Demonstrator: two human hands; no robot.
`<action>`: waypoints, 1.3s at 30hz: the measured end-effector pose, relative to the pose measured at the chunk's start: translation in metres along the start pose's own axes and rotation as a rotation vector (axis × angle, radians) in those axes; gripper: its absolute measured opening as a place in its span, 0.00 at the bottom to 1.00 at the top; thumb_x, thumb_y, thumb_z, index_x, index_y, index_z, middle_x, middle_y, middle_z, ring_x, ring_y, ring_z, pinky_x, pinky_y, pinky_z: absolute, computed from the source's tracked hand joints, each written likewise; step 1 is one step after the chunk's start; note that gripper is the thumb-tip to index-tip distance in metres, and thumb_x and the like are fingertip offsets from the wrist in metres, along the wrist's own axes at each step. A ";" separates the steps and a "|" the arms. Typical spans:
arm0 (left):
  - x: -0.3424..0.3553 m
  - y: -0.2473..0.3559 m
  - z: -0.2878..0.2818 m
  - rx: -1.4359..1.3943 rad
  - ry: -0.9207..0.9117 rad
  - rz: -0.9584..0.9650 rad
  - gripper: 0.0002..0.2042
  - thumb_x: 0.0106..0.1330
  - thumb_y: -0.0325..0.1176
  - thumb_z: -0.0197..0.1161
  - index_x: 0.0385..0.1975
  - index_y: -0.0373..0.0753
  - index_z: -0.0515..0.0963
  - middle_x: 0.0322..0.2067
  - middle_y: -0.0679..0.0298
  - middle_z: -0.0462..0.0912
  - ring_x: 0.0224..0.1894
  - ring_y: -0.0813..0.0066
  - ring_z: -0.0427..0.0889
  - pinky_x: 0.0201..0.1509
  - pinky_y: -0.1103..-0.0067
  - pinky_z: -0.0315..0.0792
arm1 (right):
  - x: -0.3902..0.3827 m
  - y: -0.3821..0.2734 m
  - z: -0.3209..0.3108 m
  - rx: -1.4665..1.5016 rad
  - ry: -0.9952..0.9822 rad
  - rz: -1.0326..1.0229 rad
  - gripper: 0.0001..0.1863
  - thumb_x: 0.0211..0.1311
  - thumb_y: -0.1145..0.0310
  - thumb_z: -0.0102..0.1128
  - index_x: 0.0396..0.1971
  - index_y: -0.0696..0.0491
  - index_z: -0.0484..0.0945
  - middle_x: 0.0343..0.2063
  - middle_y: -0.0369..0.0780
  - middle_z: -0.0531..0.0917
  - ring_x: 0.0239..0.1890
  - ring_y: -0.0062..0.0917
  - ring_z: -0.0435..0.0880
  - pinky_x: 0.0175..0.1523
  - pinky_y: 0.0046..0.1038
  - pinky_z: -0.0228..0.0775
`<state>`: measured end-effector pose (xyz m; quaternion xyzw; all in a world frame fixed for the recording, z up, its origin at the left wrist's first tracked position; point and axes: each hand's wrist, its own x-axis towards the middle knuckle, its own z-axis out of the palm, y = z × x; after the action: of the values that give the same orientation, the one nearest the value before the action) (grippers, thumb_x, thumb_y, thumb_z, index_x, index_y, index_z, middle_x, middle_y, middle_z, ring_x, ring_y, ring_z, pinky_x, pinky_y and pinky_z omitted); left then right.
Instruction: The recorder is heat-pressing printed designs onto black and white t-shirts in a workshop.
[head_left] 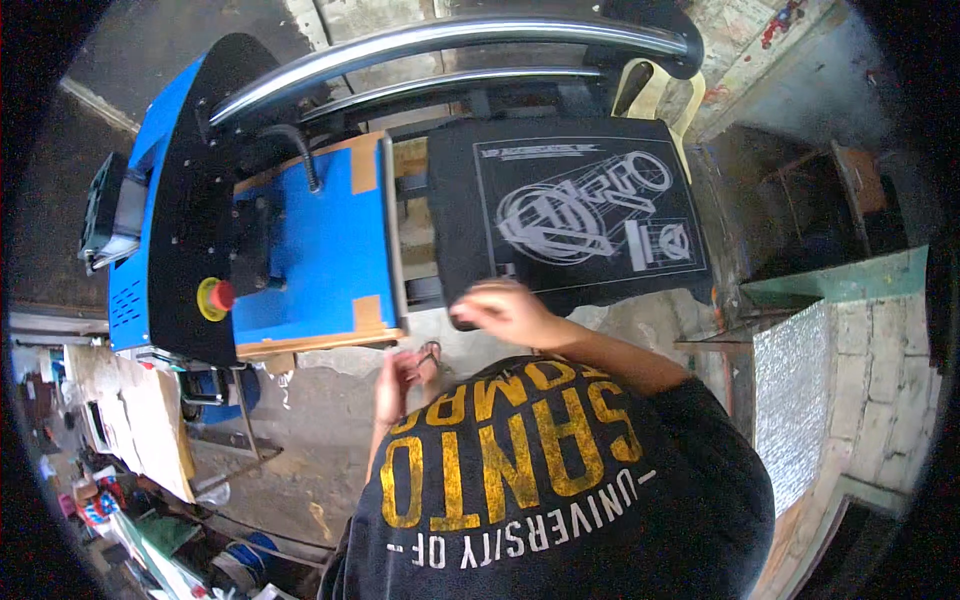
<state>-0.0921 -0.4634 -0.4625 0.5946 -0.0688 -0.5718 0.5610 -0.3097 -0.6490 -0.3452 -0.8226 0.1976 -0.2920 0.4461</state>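
Note:
My right hand (505,309) is over the near left corner of a black T-shirt (455,215), its fingers bent and slightly blurred. Whether they pinch the cloth or only hover by it, I cannot tell. The shirt is spread over a flat bed, with a white line-drawn print (575,215) facing up. Below the near right corner of a blue heat press plate (335,240) is my left hand (397,373), fingers apart and nothing visible in them. The plate has brown edging and stands left of the shirt.
A red stop button (222,295) sits on the press's black and blue housing. Chrome rails (450,45) cross behind the bed. A pale plastic chair (672,95) stands at the back right. A silvery foil-covered panel (790,410) is at the right, beside a wall.

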 end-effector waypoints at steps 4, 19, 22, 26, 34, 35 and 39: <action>0.048 -0.070 0.072 -0.050 0.045 0.118 0.21 0.68 0.51 0.50 0.49 0.41 0.71 0.45 0.67 0.77 0.45 0.77 0.74 0.50 0.79 0.65 | -0.187 0.087 -0.086 0.309 0.587 0.894 0.22 0.64 0.50 0.49 0.19 0.52 0.74 0.14 0.31 0.73 0.18 0.17 0.71 0.24 0.22 0.64; 0.003 0.037 0.229 0.046 0.134 0.336 0.22 0.63 0.42 0.60 0.51 0.31 0.71 0.48 0.62 0.77 0.49 0.74 0.75 0.54 0.78 0.67 | -0.353 0.235 -0.328 0.376 1.639 0.770 0.26 0.61 0.43 0.51 0.42 0.54 0.72 0.41 0.41 0.77 0.46 0.33 0.72 0.49 0.37 0.67; -0.006 0.127 0.283 -0.008 -0.015 0.415 0.22 0.65 0.45 0.56 0.53 0.37 0.70 0.48 0.64 0.76 0.53 0.74 0.71 0.58 0.76 0.62 | -0.310 0.192 -0.401 0.497 1.726 0.490 0.19 0.62 0.52 0.53 0.39 0.55 0.75 0.35 0.37 0.77 0.35 0.27 0.73 0.43 0.32 0.65; -0.025 0.203 0.311 -0.196 -0.049 0.640 0.19 0.65 0.48 0.57 0.38 0.35 0.76 0.37 0.62 0.82 0.40 0.72 0.79 0.45 0.76 0.72 | -0.236 0.091 -0.449 -0.098 1.670 -0.020 0.14 0.63 0.67 0.50 0.33 0.65 0.76 0.31 0.43 0.78 0.36 0.29 0.74 0.48 0.34 0.66; -0.215 0.195 0.215 -0.406 -0.319 0.878 0.13 0.66 0.37 0.57 0.44 0.36 0.74 0.41 0.64 0.79 0.42 0.78 0.78 0.48 0.74 0.74 | -0.141 -0.052 -0.371 -0.781 1.194 -0.167 0.15 0.64 0.64 0.57 0.38 0.63 0.78 0.35 0.46 0.81 0.36 0.27 0.80 0.45 0.27 0.72; -0.247 0.190 0.195 -0.396 -0.273 0.877 0.13 0.67 0.37 0.56 0.44 0.35 0.74 0.42 0.65 0.78 0.44 0.80 0.77 0.50 0.76 0.72 | -0.122 -0.062 -0.352 -0.768 1.037 -0.310 0.15 0.63 0.65 0.57 0.40 0.63 0.77 0.37 0.46 0.81 0.38 0.29 0.80 0.45 0.29 0.73; -0.344 0.164 0.144 0.233 0.077 1.025 0.16 0.66 0.39 0.58 0.47 0.35 0.74 0.41 0.72 0.78 0.44 0.86 0.72 0.51 0.83 0.67 | -0.047 -0.143 -0.209 -0.242 0.179 -0.521 0.19 0.63 0.77 0.50 0.54 0.61 0.66 0.56 0.46 0.70 0.58 0.33 0.69 0.62 0.30 0.58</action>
<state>-0.2247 -0.3590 -0.0919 0.5636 -0.3930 -0.1905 0.7011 -0.4731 -0.6761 -0.1475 -0.8639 0.0519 -0.4421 0.2358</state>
